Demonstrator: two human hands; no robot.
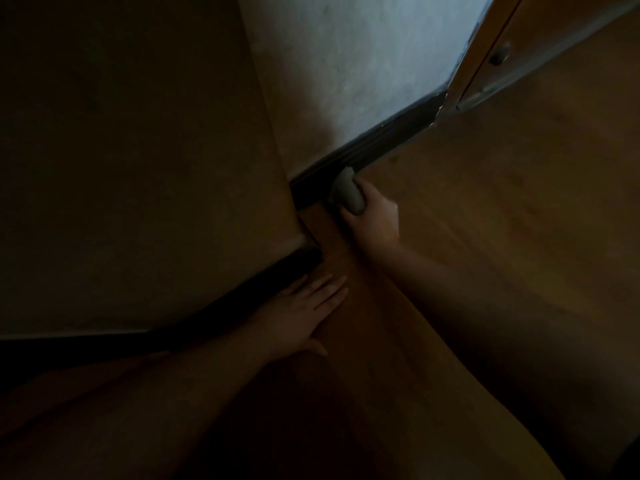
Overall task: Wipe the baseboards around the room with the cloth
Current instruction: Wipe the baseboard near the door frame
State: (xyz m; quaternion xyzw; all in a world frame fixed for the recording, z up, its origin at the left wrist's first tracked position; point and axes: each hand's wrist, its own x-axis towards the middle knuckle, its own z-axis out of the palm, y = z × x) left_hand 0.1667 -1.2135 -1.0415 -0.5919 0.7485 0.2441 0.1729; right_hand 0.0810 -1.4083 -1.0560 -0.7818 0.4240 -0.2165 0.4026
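A dark baseboard (388, 140) runs along the foot of a pale wall, up to a corner. My right hand (372, 211) grips a small grey cloth (346, 192) and holds it against this baseboard close to the corner. A second dark baseboard (242, 292) runs along the left wall. My left hand (304, 313) lies flat on the wooden floor beside it, fingers straight and pointing toward the corner. The scene is dim.
A brown wall panel (138, 150) fills the left side. A wooden door or cabinet with a round knob (500, 55) stands at the upper right, past the end of the baseboard. Wooden floor (502, 220) stretches to the right.
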